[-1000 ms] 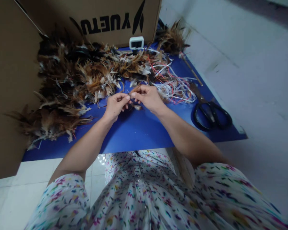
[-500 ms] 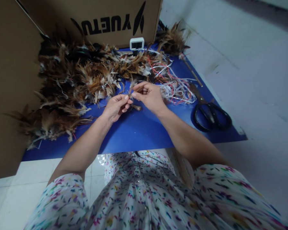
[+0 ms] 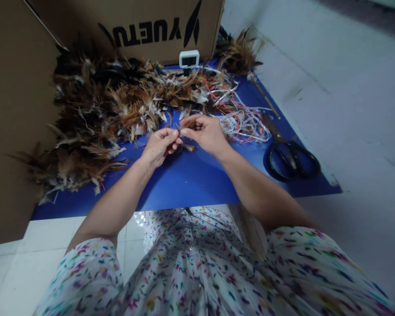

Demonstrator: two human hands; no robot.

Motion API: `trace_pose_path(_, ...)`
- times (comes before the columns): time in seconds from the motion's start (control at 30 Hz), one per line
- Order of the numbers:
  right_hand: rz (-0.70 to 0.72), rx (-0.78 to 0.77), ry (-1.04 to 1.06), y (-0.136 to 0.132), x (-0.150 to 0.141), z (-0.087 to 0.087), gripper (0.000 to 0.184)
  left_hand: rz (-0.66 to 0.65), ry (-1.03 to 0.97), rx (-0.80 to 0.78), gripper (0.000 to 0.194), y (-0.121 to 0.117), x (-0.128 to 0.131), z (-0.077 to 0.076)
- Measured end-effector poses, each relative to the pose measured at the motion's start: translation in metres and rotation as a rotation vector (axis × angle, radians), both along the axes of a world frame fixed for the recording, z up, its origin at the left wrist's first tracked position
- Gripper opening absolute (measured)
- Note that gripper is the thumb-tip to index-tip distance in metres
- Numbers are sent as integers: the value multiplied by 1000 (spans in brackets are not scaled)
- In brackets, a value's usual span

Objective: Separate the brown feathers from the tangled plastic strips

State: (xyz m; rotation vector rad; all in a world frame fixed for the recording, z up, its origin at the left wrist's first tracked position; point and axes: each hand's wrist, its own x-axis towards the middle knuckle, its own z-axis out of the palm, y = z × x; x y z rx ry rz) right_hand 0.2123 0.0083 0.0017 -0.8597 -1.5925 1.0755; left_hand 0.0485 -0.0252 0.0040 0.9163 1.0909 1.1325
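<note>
My left hand (image 3: pixel 161 145) pinches the end of a small brown feather between thumb and forefinger. Right up against it, my right hand (image 3: pixel 206 132) is closed in a pinch on brown feathers (image 3: pixel 190 123), which show between its fingers. The fingertips of both hands nearly meet over the blue table (image 3: pixel 187 188). Just under them lies a small feather tuft (image 3: pixel 188 148). Beyond and to the left spreads a large heap of brown and black feathers (image 3: pixel 125 98). What exactly sits between the fingertips is too small to make out.
White and red strings (image 3: pixel 246 125) lie tangled right of my hands. Black-handled scissors (image 3: pixel 291 160) rest at the right. A feather duster (image 3: pixel 238 55) with a thin stick is at the back right. A white digital clock (image 3: pixel 188 59) stands before a cardboard box (image 3: pixel 158 44).
Both hands stay in nearly the same place. The right fingers parted slightly from the left, with feather tips upright between them, then came back together as the feathers shifted.
</note>
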Motion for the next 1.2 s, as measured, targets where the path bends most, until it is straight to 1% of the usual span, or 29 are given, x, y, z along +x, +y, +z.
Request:
trace_pose_path(0.17,37,28,-2,0,1,0,10,-44,32,52,39,0,-1,-4)
trace_pose_path(0.37,18,27,-39,2,0,-2,8,-65,44,64,36,-1,-1,-3)
trace_pose_path(0.47,18,38,-26,3,0,-4,8,-66,10,52,33,-1,-1,-2)
trace_pose_path(0.6,11,43,-54,3,2,-3,10,-49,15,27,29,-1,-1,-3)
trace_pose_path(0.87,49,57,-56,1,3,0,8,-70,12,20,28,-2,-1,-1)
trace_pose_path(1.03,27,9,-40,2,4,0,12,-45,6,-16,25,-2,1,2)
trace_pose_path(1.1,13,-11,-15,2,4,1,15,-43,-24,-37,25,-2,1,3)
trace_pose_path(1.2,-25,-1,6,2,5,3,16,-50,-75,-79,26,-1,1,3)
